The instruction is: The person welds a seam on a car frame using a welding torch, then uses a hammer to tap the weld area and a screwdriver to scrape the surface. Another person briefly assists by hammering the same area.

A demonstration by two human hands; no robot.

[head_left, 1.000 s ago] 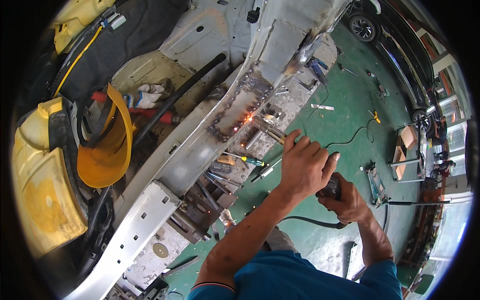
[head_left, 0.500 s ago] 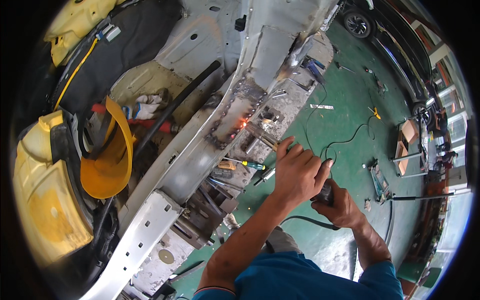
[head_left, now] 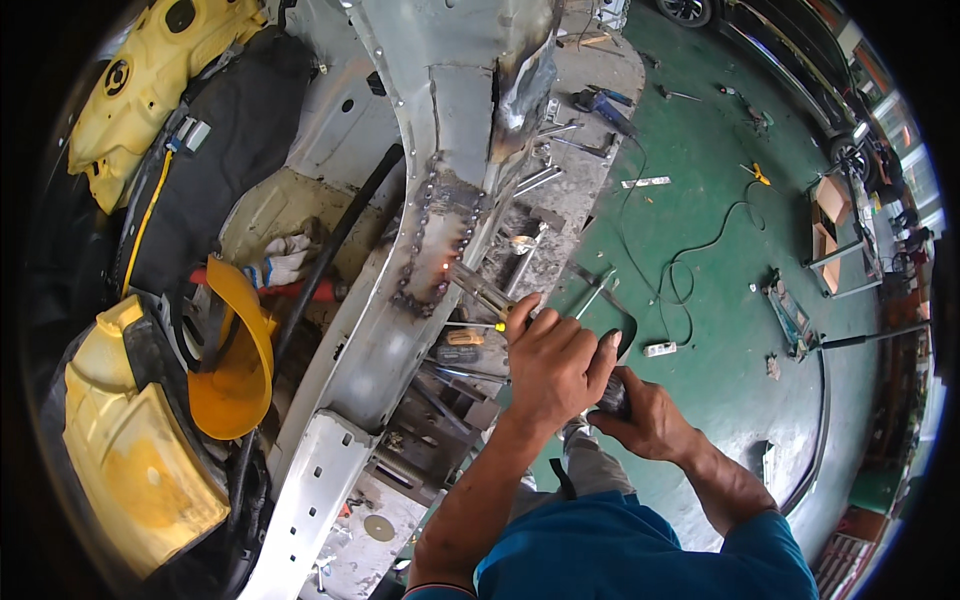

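Observation:
A welding torch points at a grey car body rail, its tip beside a small glowing spot. Dark weld beads outline a scorched metal patch on the rail. My left hand is closed round the torch behind its brass-coloured front part. Below and right of it, my right hand wraps a black handle, apparently the torch's rear end; the join between them is hidden behind my left hand.
A yellow welding visor and a work glove lie inside the car body at left. Wrenches, a power tool and an orange-black block rest on the bench beside the rail. Cables and a jack are on the green floor.
The view has shifted, so the rail appears further left. The bright orange glow at the weld has shrunk to a small spot. Both hands keep their grip.

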